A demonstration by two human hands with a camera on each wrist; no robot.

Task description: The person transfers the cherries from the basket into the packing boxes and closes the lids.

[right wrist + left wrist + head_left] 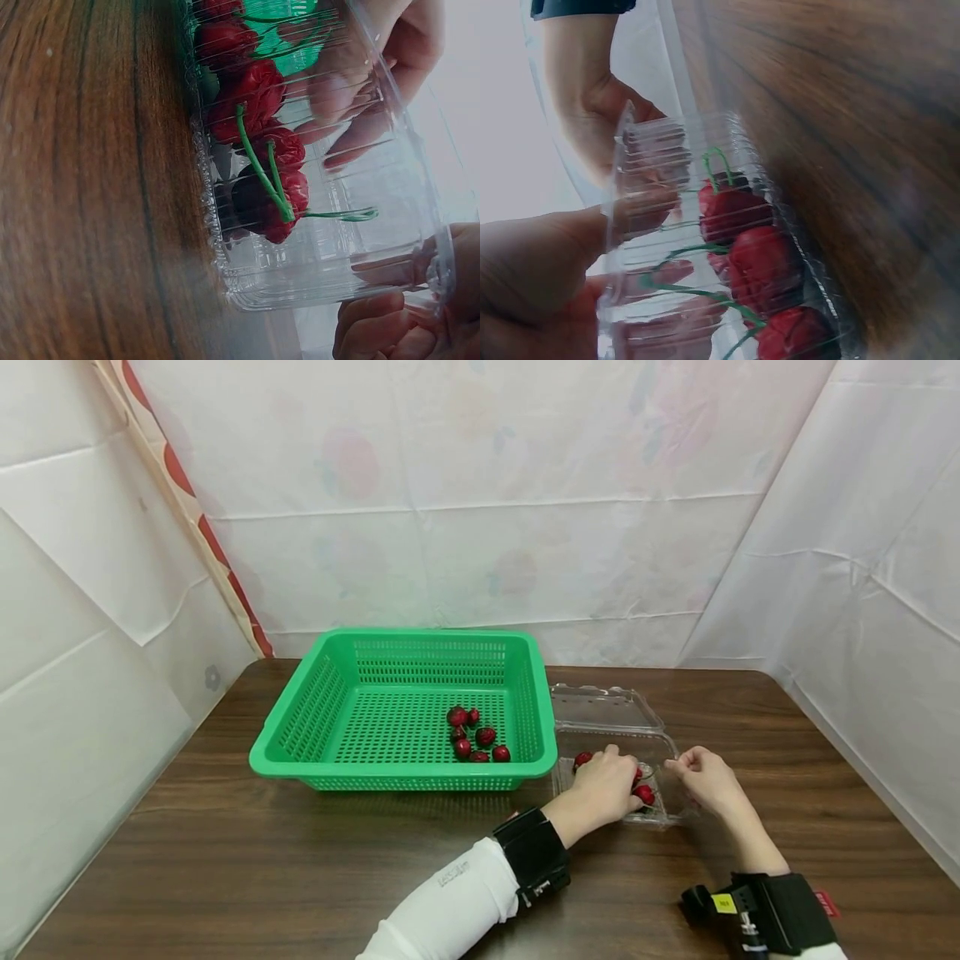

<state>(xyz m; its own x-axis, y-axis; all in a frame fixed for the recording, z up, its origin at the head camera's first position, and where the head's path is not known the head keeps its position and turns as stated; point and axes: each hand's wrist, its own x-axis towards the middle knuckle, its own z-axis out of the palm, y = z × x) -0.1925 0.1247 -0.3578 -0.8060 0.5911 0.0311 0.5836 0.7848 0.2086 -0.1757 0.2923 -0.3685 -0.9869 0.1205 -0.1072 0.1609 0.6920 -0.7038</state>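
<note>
A clear plastic clamshell box (654,747) sits on the table with its lid (600,710) folded back. Red cherries (247,97) with green stems lie along its bottom. My left hand (606,783) reaches down over the near rim, and its fingers (334,97) hang inside the box close above the cherries, with no cherry showing between them. At the box's right-hand rim, my right hand (708,781) pinches the plastic between thumb and curled fingers. Part of the cherries is hidden under the left hand in the head view.
Left of the box stands a green perforated basket (405,772), its right side close against the box. Several cherries (485,737) lie in its right half. The brown wooden table (360,868) is bordered by white cloth (465,560) at the back and sides.
</note>
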